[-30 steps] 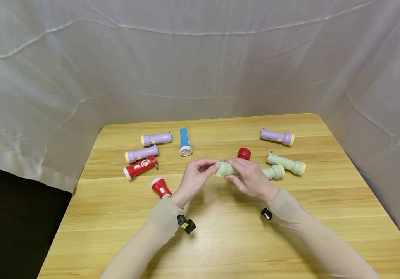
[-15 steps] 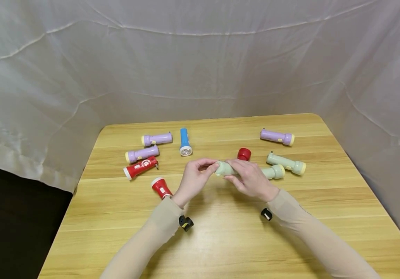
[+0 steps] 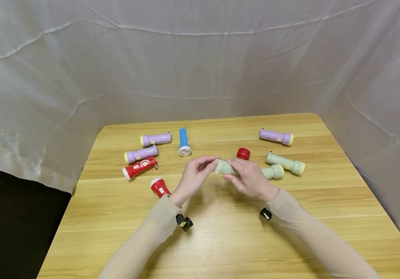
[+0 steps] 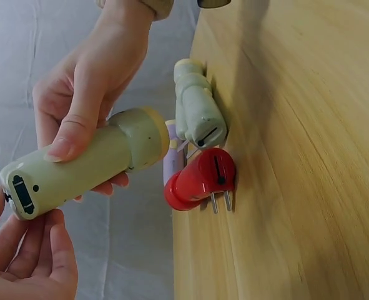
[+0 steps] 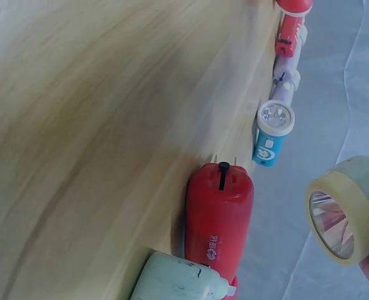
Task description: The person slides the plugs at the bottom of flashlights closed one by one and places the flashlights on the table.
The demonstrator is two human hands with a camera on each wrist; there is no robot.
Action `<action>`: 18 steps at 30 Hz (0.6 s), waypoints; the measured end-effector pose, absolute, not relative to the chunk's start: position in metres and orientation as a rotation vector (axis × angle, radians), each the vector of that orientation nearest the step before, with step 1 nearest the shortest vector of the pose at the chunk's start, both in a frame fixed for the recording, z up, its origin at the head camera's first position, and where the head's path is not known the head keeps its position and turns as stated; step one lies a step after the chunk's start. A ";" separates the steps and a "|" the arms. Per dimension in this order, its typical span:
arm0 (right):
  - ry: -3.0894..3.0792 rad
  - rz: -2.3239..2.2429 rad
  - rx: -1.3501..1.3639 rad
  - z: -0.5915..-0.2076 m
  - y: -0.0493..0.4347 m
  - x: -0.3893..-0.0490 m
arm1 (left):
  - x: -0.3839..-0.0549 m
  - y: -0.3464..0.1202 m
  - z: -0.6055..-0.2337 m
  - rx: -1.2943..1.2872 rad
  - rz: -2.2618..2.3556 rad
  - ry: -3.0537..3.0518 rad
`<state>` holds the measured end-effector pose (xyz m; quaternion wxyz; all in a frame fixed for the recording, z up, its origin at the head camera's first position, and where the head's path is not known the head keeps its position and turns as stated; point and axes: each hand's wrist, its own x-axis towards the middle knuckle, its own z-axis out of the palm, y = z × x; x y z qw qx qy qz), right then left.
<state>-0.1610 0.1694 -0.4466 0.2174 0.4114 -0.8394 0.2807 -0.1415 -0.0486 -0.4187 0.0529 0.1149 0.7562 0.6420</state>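
Note:
A pale green flashlight (image 3: 223,167) is held between both hands above the middle of the table. My right hand (image 3: 252,177) grips its body, with the thumb along its side in the left wrist view. At the tail end, my left hand (image 3: 194,176) pinches the flashlight, its thumb on a small black slider beside a dark slot. The yellow-rimmed head (image 5: 345,219) with its lens shows in the right wrist view; the right hand hides it in the head view. Beyond the hands lies a red flashlight (image 4: 206,175) with two metal prongs out.
Two more pale green flashlights (image 3: 287,163) lie on the right, below a purple one (image 3: 276,136). A blue flashlight (image 3: 184,142) is at the back. Two purple (image 3: 142,154) and two red flashlights (image 3: 139,167) are on the left. Grey cloth (image 3: 203,69) hangs behind the wooden table (image 3: 221,240).
The held flashlight's tail end has turned slightly, and the left thumb has shifted a little on it. Both hands stay in nearly the same place, and the other flashlights lie as before.

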 end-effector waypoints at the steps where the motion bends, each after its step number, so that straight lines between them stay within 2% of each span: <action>1: -2.323 0.775 1.142 -0.447 0.169 -0.161 | -0.142 -0.049 -0.419 0.353 1.955 2.285; 18: -2.322 0.780 1.184 -0.450 0.169 -0.161 | -0.142 -0.052 -0.424 0.393 1.946 2.342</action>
